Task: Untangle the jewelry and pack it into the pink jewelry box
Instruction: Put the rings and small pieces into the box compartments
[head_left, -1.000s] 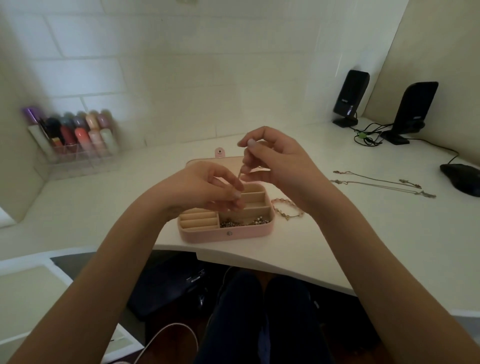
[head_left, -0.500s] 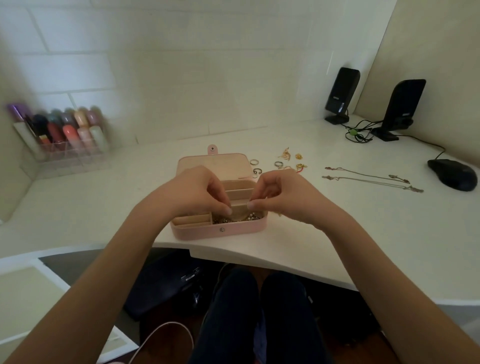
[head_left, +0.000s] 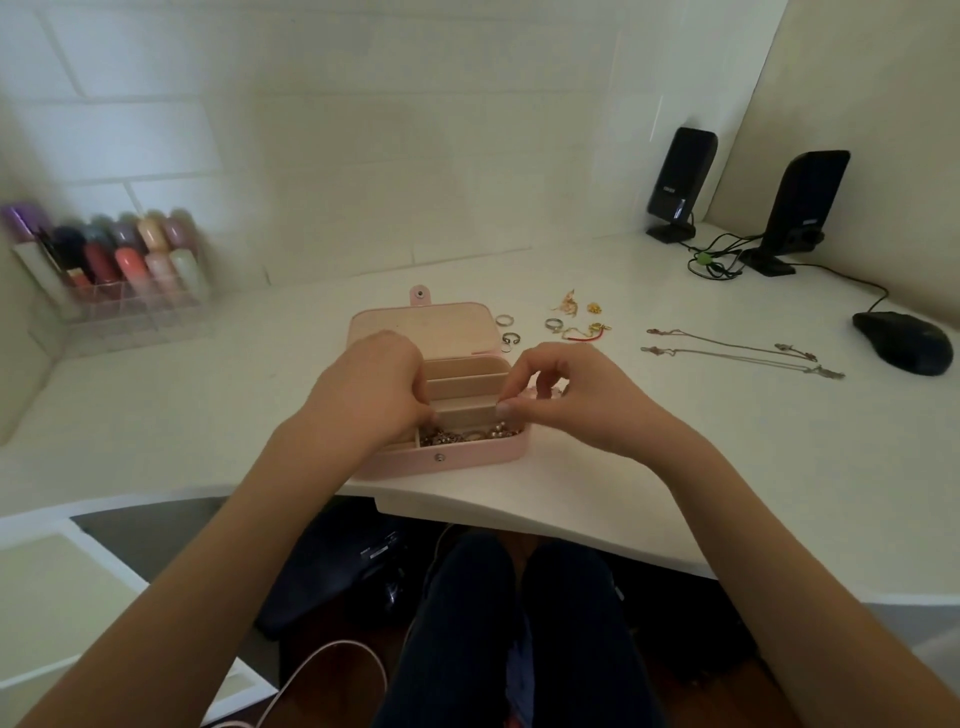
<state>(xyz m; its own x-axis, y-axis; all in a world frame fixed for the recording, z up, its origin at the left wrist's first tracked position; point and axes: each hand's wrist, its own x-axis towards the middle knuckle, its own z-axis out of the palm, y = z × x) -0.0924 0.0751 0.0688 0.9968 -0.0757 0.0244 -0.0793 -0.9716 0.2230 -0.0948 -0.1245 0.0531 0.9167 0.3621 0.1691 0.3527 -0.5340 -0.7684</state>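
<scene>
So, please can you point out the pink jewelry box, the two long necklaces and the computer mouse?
pink jewelry box (head_left: 470, 457), head view, on its front wall beside the snap.
necklaces (head_left: 727, 355), head view, on the nearer chain's middle.
computer mouse (head_left: 904, 342), head view, on its top.

2 bare forearms, no sleeves; dark navy trousers.

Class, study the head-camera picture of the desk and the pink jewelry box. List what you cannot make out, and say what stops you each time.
- Left part of the pink jewelry box: hidden by the left hand.
- What either hand pinches: the right hand has its fingertips curled; anything there is too fine to see.
- Bottles in the clear organiser: blurred.
- Small jewelry behind the box: too small to identify.
- Pink piece beside the box: hidden by the right hand.
</scene>
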